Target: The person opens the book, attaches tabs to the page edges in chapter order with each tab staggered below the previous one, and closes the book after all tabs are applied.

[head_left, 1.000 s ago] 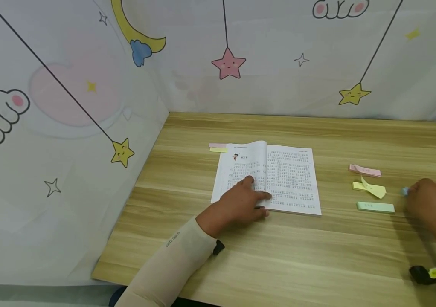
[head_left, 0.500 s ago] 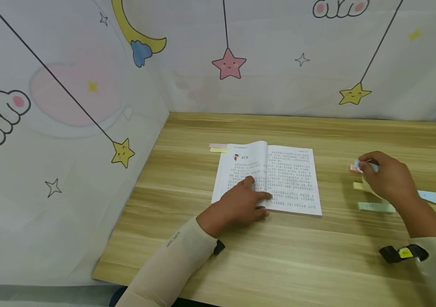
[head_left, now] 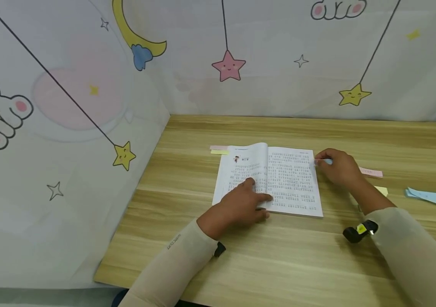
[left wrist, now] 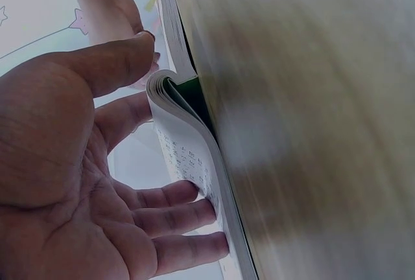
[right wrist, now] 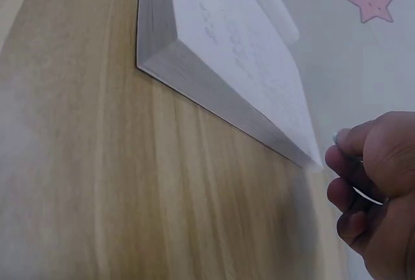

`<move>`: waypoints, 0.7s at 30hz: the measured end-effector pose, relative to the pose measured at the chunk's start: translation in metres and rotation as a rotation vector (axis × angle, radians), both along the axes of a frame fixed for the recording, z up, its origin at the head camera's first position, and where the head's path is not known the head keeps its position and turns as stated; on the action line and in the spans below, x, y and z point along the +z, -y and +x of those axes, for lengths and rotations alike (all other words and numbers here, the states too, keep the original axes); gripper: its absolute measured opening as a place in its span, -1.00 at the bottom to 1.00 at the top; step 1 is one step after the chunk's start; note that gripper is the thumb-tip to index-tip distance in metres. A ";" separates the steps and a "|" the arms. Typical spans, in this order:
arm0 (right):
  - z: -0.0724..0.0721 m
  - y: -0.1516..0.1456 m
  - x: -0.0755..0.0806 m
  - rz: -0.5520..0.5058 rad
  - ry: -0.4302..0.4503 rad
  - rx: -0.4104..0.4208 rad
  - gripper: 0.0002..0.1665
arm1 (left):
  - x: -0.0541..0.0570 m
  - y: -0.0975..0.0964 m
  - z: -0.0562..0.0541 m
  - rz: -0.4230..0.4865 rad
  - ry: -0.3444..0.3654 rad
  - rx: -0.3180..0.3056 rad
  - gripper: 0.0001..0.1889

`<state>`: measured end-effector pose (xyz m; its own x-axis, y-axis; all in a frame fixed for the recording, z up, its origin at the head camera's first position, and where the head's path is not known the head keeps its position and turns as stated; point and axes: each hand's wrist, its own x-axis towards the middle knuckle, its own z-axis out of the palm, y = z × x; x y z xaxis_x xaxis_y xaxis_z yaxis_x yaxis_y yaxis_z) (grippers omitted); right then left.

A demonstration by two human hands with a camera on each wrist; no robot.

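Observation:
An open book (head_left: 292, 183) of printed text lies on the wooden table. My left hand (head_left: 241, 204) rests on its left page near the lower edge, fingers spread and mostly straight; the left wrist view shows the fingertips against the curved pages (left wrist: 185, 147). Beside the book's upper right edge, my right hand (head_left: 340, 168) pinches a small blue sticky note (head_left: 328, 161) between thumb and fingers. In the right wrist view the curled fingers of this hand (right wrist: 379, 183) are just off the book's far corner, and the note is mostly hidden.
Pink (head_left: 218, 147) and yellow (head_left: 219, 152) sticky tabs stick out from the book's left edge. To the right lie a pink pad (head_left: 372, 173), a yellow pad (head_left: 382, 190) partly behind the right arm, and a blue pad (head_left: 429, 197). A printed cloth wall (head_left: 279, 94) borders the table.
My right hand has moved left from the blue pad, past the pink pad, to the book's right edge with a blue sticky note. The left hand has stayed on the book.

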<state>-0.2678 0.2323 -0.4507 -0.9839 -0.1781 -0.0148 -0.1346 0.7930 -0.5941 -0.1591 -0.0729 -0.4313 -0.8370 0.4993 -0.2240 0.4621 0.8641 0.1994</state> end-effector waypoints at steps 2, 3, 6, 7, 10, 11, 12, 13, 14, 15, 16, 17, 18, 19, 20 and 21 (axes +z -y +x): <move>-0.004 0.005 -0.003 0.005 0.014 -0.013 -0.62 | 0.000 0.000 0.000 -0.005 -0.002 0.002 -0.50; -0.005 0.006 -0.004 0.008 0.019 -0.019 -0.63 | 0.000 0.000 0.000 -0.005 -0.002 0.003 -0.50; -0.008 0.008 -0.006 0.018 0.035 -0.029 -0.64 | -0.001 0.000 0.000 -0.005 -0.001 0.001 -0.50; -0.009 0.008 -0.007 0.021 0.036 -0.029 -0.64 | -0.002 0.000 0.000 -0.004 0.000 0.000 -0.50; -0.011 0.009 -0.008 0.028 0.035 -0.028 -0.64 | -0.003 0.000 -0.001 -0.003 0.002 0.000 -0.50; -0.011 0.009 -0.008 0.027 0.033 -0.029 -0.65 | -0.003 0.000 -0.001 -0.004 0.003 0.001 -0.50; -0.011 0.010 -0.008 0.027 0.031 -0.030 -0.64 | -0.003 0.000 -0.001 -0.003 0.003 0.002 -0.50; -0.011 0.010 -0.008 0.027 0.031 -0.031 -0.64 | -0.003 0.000 -0.001 -0.003 0.002 0.003 -0.51; -0.012 0.010 -0.008 0.029 0.031 -0.032 -0.64 | -0.004 0.000 -0.001 -0.003 0.001 0.003 -0.51; -0.012 0.011 -0.008 0.029 0.031 -0.034 -0.64 | -0.004 0.000 -0.001 -0.003 0.000 0.003 -0.51; -0.012 0.011 -0.008 0.031 0.032 -0.035 -0.64 | -0.004 0.000 -0.002 -0.003 -0.002 0.001 -0.50; -0.013 0.011 -0.007 0.034 0.032 -0.035 -0.64 | -0.004 0.000 -0.002 -0.002 -0.004 0.000 -0.51; -0.013 0.012 -0.007 0.038 0.032 -0.034 -0.64 | -0.004 0.001 -0.002 -0.001 -0.006 -0.001 -0.51; -0.013 0.012 -0.006 0.042 0.032 -0.034 -0.64 | -0.004 0.001 -0.001 0.000 -0.007 -0.002 -0.51; -0.013 0.013 -0.006 0.047 0.030 -0.033 -0.65 | -0.004 0.001 -0.001 0.001 -0.009 -0.004 -0.51; -0.014 0.014 -0.006 0.051 0.030 -0.031 -0.66 | -0.003 0.001 -0.001 0.002 -0.009 -0.004 -0.51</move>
<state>-0.2813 0.2187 -0.4563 -0.9880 -0.1453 -0.0520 -0.0921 0.8257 -0.5566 -0.1602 -0.0737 -0.4347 -0.8371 0.5029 -0.2152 0.4672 0.8620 0.1969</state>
